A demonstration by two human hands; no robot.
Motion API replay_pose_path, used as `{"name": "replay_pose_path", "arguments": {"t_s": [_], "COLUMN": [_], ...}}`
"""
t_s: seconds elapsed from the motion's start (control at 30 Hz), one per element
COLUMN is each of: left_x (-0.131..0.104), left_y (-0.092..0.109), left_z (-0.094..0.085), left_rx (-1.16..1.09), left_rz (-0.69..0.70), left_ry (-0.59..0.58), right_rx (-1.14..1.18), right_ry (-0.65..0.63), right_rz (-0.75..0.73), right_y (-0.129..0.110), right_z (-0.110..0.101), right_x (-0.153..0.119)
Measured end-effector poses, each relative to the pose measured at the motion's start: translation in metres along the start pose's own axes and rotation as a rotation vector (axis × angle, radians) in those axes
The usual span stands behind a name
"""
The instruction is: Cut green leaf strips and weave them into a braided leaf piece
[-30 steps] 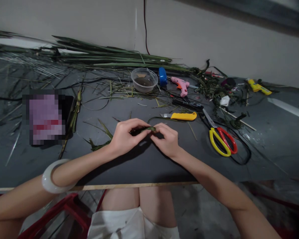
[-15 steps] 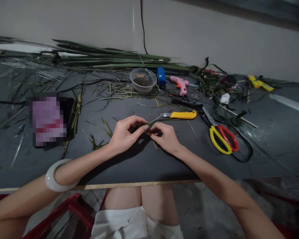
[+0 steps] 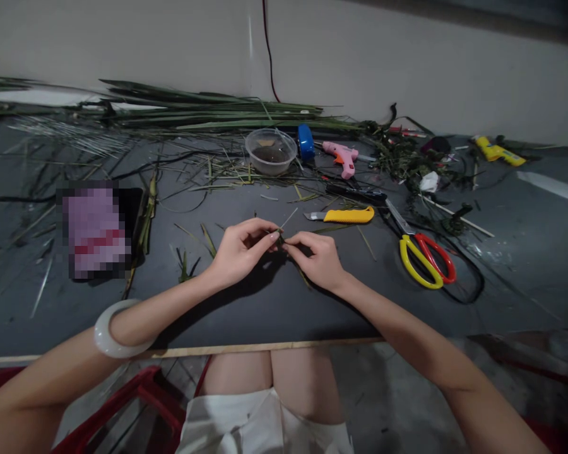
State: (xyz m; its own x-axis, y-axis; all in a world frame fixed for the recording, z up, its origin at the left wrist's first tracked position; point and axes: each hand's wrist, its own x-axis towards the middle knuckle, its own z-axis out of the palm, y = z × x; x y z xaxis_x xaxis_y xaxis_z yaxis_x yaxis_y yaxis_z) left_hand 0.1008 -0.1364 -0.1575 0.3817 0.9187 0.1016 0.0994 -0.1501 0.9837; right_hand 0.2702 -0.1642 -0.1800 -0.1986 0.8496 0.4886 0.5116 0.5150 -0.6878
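My left hand (image 3: 241,250) pinches a small dark green leaf piece (image 3: 280,239) between thumb and fingers, just above the grey table. Against its other side, my right hand (image 3: 318,257) is closed with thumb and forefinger on the same piece. A thin pale strand (image 3: 289,218) sticks up from between the fingertips. Most of the leaf piece is hidden by the fingers. Just beyond my right hand lies a yellow utility knife (image 3: 348,215) with its blade pointing left.
Scissors (image 3: 421,261) with yellow and red handles lie right. Behind are a clear bowl (image 3: 271,153), blue tape roll (image 3: 305,142), pink glue gun (image 3: 343,157) and long green leaves (image 3: 208,113). A purple blurred item (image 3: 94,230) sits left; a yellow glue gun (image 3: 498,151) lies far right.
The long green strip that reached right from my fingers beside the knife no longer shows there. The pale strand now points up more steeply. Both hands stay close together.
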Motion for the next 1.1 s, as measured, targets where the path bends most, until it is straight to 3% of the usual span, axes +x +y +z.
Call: {"name": "replay_pose_path", "arguments": {"t_s": [0.13, 0.3, 0.47, 0.57, 0.7, 0.93, 1.1], "left_x": [-0.001, 0.005, 0.007, 0.007, 0.007, 0.007, 0.006], "left_y": [0.0, 0.001, 0.002, 0.001, 0.001, 0.003, 0.002], "left_z": [0.0, -0.003, -0.003, -0.003, -0.003, -0.004, -0.004], "left_rx": [0.057, -0.023, -0.089, -0.132, -0.154, -0.106, -0.107], "left_rz": [0.043, -0.144, -0.181, -0.179, -0.169, -0.128, -0.105], "left_ry": [-0.003, -0.045, -0.03, -0.021, -0.043, -0.007, -0.015], "right_rx": [-0.073, -0.09, -0.191, -0.257, -0.201, 0.142, 0.431], "right_ry": [-0.025, 0.11, 0.083, 0.07, -0.05, -0.068, -0.221], "right_rz": [-0.108, -0.118, -0.186, -0.137, -0.084, 0.164, 0.385], "right_y": [0.004, 0.014, 0.015, 0.008, 0.004, 0.004, 0.002], "right_z": [0.0, -0.006, -0.009, -0.007, -0.004, -0.006, -0.008], "right_x": [-0.001, -0.002, 0.002, 0.004, 0.003, 0.005, 0.007]}}
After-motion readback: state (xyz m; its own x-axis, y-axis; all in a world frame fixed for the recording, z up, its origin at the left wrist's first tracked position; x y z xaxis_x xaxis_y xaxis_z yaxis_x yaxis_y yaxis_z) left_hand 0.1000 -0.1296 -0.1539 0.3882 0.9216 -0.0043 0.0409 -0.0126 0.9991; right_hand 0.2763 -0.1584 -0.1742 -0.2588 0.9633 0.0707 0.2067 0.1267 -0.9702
